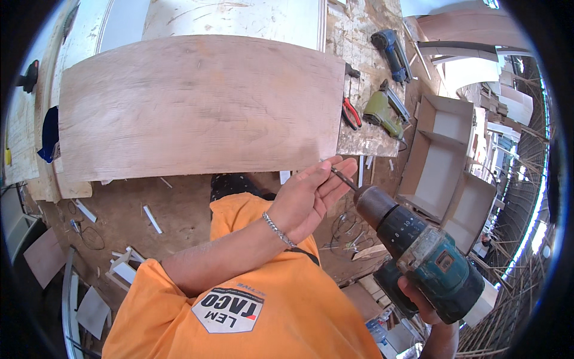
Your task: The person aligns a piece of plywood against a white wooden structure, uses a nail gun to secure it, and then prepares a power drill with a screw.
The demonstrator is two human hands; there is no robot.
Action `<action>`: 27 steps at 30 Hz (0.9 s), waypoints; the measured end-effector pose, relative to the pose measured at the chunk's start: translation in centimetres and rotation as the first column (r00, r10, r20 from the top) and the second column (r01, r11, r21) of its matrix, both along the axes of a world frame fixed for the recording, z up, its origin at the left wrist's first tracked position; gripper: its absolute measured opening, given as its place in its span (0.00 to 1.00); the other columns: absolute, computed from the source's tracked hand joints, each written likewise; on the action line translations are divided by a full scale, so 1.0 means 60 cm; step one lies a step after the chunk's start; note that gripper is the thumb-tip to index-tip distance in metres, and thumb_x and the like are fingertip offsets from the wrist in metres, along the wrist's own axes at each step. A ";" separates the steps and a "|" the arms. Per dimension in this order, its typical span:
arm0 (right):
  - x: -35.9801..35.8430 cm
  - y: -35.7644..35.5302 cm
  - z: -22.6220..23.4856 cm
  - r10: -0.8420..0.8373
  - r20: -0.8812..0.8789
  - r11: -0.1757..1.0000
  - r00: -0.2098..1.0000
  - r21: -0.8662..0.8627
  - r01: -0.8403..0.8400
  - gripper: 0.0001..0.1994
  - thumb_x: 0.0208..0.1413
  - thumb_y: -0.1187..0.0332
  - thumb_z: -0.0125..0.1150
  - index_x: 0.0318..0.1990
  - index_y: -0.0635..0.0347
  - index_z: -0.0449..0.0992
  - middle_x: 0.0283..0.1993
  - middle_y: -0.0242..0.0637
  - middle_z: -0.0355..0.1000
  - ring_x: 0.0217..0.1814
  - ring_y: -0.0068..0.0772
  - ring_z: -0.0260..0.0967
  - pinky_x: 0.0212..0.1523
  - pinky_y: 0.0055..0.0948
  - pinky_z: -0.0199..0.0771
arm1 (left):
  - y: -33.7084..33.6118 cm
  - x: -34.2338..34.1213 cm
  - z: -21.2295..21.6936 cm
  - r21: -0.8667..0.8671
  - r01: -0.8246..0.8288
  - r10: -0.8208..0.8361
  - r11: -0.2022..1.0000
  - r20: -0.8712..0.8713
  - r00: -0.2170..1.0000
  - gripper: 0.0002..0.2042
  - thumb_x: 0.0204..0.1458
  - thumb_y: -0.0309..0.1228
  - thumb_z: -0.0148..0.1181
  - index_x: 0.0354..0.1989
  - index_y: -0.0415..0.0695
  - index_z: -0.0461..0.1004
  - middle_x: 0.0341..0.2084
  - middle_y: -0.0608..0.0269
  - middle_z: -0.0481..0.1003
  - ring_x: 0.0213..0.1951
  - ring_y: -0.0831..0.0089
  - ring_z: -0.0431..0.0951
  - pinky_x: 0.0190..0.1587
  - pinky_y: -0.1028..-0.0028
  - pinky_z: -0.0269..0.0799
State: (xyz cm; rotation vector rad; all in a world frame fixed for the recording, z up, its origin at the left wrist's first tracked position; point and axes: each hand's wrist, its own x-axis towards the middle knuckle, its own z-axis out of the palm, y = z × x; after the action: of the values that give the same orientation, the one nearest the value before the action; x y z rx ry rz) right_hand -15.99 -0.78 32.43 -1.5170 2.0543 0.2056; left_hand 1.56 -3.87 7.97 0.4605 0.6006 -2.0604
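We hold a teal and black cordless drill (427, 254) in our right hand (418, 296), fingers wrapped shut around its grip low in the view, so that only the knuckles and part of the palm show beneath the body of the tool. The drill's dark chuck points up and to the left, toward our left hand (311, 194), and a thin drill bit (343, 178) sticks out of the chuck. Our left hand is loosely open, fingers stretched out side by side and slightly curled, palm turned toward the drill. The bit's tip lies right against those fingertips (342, 169); whether they pinch it or only touch it we cannot tell. A silver chain bracelet (278, 230) sits on the left wrist.

Just beyond the left fingertips lies the near corner of a large plywood sheet (197, 105), resting flat on a worn workbench (365, 140). Past the fingers and to their right, on the bench, lie red-handled pliers (351, 112), a green nail gun (382, 112) and, farther off, a blue power tool (391, 52). To the right of the drill stand open white cabinet boxes (445, 161). Below the left hand we see our orange shirt (251, 299), and to its left wood offcuts (128, 263) are scattered on the brown floor
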 end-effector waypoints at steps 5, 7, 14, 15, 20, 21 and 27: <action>0.018 -0.035 0.026 -0.008 -0.075 0.997 0.997 0.081 0.014 0.21 0.48 0.65 0.80 0.50 0.56 0.81 0.44 0.30 0.80 0.42 0.27 0.75 0.45 0.30 0.75 | -0.010 0.006 0.010 0.059 -0.004 0.005 0.998 -0.013 1.000 0.20 0.72 0.31 0.46 0.67 0.33 0.60 0.64 0.51 0.71 0.65 0.69 0.72 0.66 0.71 0.72; 0.027 -0.046 0.031 -0.028 -0.098 0.995 0.995 0.092 0.037 0.21 0.48 0.65 0.80 0.50 0.56 0.81 0.44 0.30 0.80 0.44 0.28 0.76 0.48 0.32 0.75 | -0.011 0.007 0.012 0.091 -0.005 0.006 0.996 -0.014 1.000 0.19 0.72 0.30 0.46 0.66 0.33 0.61 0.63 0.52 0.71 0.65 0.69 0.72 0.65 0.71 0.73; 0.025 -0.062 0.044 0.136 -0.136 0.983 0.981 0.142 -0.116 0.24 0.47 0.65 0.80 0.52 0.57 0.78 0.47 0.34 0.79 0.46 0.33 0.77 0.52 0.34 0.75 | -0.012 0.011 0.011 0.094 -0.008 0.013 0.996 -0.053 0.998 0.19 0.72 0.32 0.44 0.66 0.34 0.60 0.63 0.52 0.72 0.64 0.69 0.74 0.64 0.73 0.74; 0.031 -0.065 0.043 0.106 -0.150 0.984 0.983 0.157 -0.082 0.24 0.47 0.66 0.80 0.52 0.57 0.77 0.48 0.34 0.79 0.47 0.33 0.77 0.52 0.35 0.75 | -0.014 0.014 0.012 0.102 -0.006 0.012 0.995 -0.063 0.998 0.20 0.72 0.33 0.43 0.67 0.34 0.60 0.63 0.52 0.72 0.64 0.69 0.74 0.63 0.73 0.74; 0.038 -0.075 0.040 0.083 -0.150 0.983 0.985 0.174 -0.057 0.24 0.47 0.65 0.80 0.52 0.58 0.77 0.48 0.35 0.79 0.47 0.33 0.77 0.52 0.35 0.76 | -0.017 0.011 0.011 0.118 -0.009 0.015 0.993 -0.053 0.999 0.21 0.73 0.35 0.43 0.66 0.34 0.60 0.63 0.51 0.72 0.63 0.69 0.74 0.62 0.73 0.74; 0.039 -0.076 0.041 0.082 -0.147 0.983 0.986 0.174 -0.055 0.24 0.48 0.65 0.80 0.52 0.58 0.77 0.48 0.35 0.79 0.47 0.33 0.77 0.52 0.35 0.76 | -0.017 0.010 0.010 0.116 -0.010 0.016 0.993 -0.049 0.999 0.21 0.73 0.35 0.43 0.66 0.34 0.60 0.63 0.51 0.72 0.64 0.68 0.74 0.63 0.73 0.74; 0.041 -0.086 0.039 0.085 -0.151 0.981 0.985 0.187 -0.056 0.24 0.48 0.65 0.79 0.52 0.58 0.77 0.48 0.35 0.79 0.47 0.33 0.77 0.52 0.34 0.76 | -0.020 0.009 0.017 0.150 -0.014 0.017 0.989 -0.021 1.000 0.20 0.73 0.34 0.43 0.66 0.32 0.60 0.63 0.48 0.71 0.64 0.65 0.74 0.65 0.71 0.73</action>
State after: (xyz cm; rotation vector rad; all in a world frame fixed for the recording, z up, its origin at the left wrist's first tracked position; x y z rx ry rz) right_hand -13.56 -5.96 34.79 -1.5023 2.0409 0.5426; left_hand 2.12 -5.08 9.01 0.5183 0.7735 -2.0163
